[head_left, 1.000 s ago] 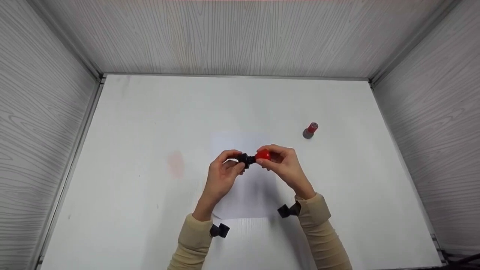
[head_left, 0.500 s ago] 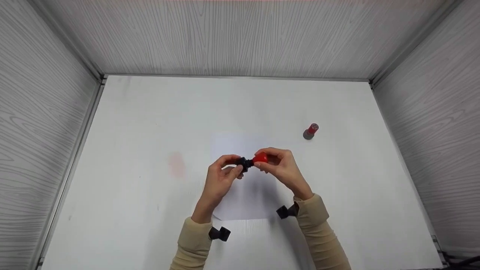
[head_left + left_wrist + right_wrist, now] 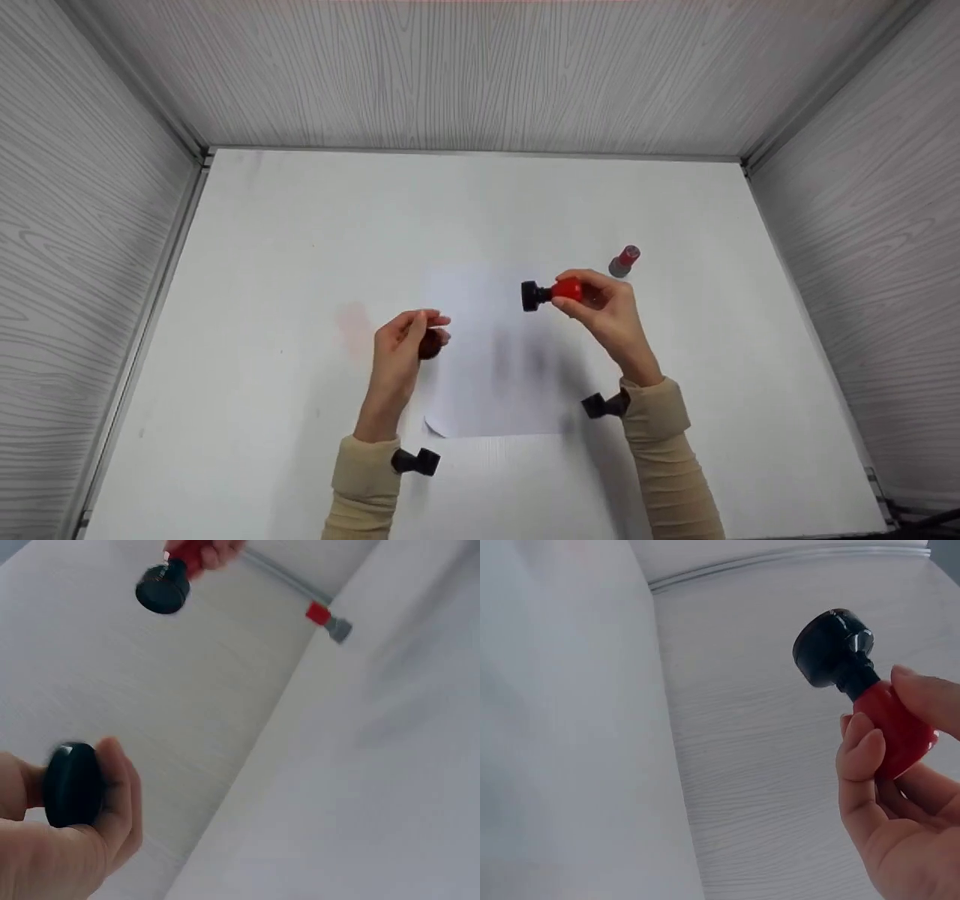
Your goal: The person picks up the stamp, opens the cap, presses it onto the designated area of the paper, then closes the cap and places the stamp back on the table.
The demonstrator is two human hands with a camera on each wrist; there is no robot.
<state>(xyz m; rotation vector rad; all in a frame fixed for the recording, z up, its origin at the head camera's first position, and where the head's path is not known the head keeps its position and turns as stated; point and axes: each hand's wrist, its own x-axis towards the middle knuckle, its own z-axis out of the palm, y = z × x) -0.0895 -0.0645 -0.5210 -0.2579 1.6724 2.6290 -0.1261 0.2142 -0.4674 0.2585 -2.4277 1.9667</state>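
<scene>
Pinched stamp [image 3: 877, 705] w/ R fingers [image 3: 861, 757], cap [image 3: 73, 786] w/ L fingers [image 3: 124, 799]; apparently finished uncapping, prob. needed to press paper [image 3: 472, 390] below.

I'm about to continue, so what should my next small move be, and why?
Perhaps lower the red-handled, round-headed black stamp toward the white rectangular paper sheet: the right hand grips it, and the left hand holds the dark round cap apart from it.
</scene>
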